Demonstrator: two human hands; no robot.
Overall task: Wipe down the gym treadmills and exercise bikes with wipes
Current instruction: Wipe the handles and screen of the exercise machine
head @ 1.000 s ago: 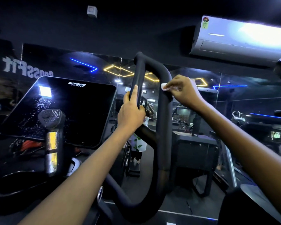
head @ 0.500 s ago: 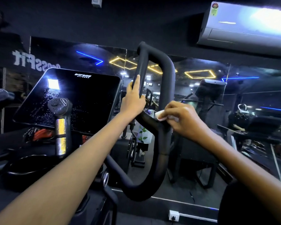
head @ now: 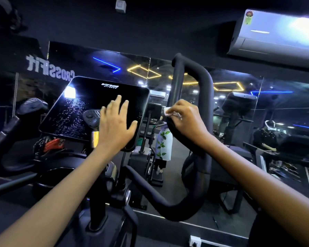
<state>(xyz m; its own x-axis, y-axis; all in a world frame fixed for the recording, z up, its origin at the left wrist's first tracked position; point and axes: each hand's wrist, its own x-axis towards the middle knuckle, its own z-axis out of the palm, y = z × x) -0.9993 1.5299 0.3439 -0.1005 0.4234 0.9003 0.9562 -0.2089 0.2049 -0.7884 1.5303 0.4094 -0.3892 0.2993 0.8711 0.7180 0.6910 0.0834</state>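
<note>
A black looped handlebar [head: 206, 97] of the exercise machine rises in front of me. My right hand [head: 187, 122] grips a small white wipe [head: 168, 111] and presses it against the inner bar of the loop. My left hand [head: 114, 123] is spread flat with straight fingers in front of the dark glossy console screen [head: 82, 104], which is speckled with droplets; whether it touches the screen I cannot tell. A short black grip with a silver band [head: 93, 122] stands just left of that hand.
A wall mirror [head: 239, 107] ahead reflects gym machines, ceiling lights and a person. A white air conditioner [head: 275, 32] hangs at the upper right. Another black handle [head: 30, 104] stands at the left. A wall socket [head: 194, 241] sits low under the mirror.
My left hand has let go of the handlebar and moved left, opening in front of the console screen. My right hand with the wipe has slid down, then onto the inner bar.
</note>
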